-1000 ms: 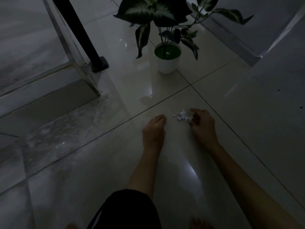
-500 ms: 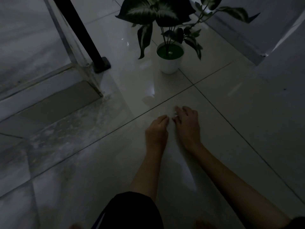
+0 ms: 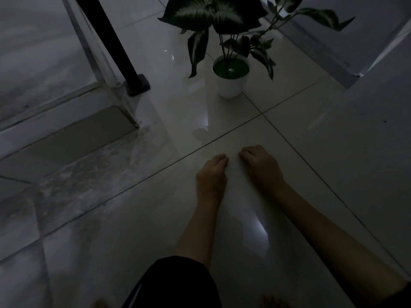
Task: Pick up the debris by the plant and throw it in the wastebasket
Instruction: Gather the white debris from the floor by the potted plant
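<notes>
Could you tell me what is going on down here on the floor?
A person is crouched over the tiled floor in dim light, both hands down in front of a potted plant. The left hand and right hand are curled with knuckles up, close together but apart. No debris shows on the tiles, so any scraps may be inside a fist; that cannot be seen. No wastebasket is in view.

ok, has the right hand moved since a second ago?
Yes. The right hand slid left toward the left hand, away from the right-hand grout line.
</notes>
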